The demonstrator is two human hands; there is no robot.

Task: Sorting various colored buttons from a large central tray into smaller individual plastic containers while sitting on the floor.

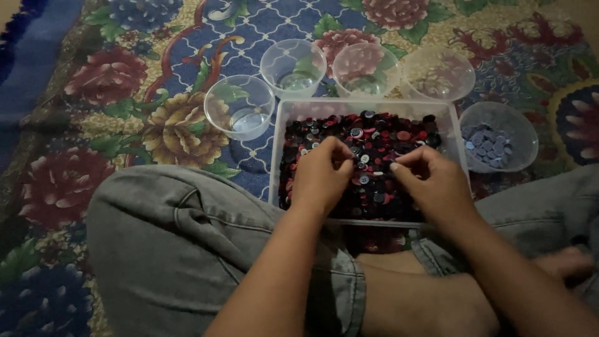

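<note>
A clear rectangular plastic tray point(277, 134) lies on the carpet in front of my crossed legs, filled with several red, black, white and grey buttons point(380, 134). My left hand point(321, 175) rests on the buttons at the tray's near left, fingers curled with the tips pinched together. My right hand point(433, 181) is over the near right part, fingers bent and pinching among the buttons. Whether either hand holds a button is hidden by the fingers.
Several clear round bowls ring the tray: one at the left point(239, 106), three behind it point(293, 65) point(366, 67) point(438, 73). A bowl at the right point(499, 134) holds blue-grey buttons. A floral carpet point(112, 75) covers the floor. My grey-trousered knees flank the tray.
</note>
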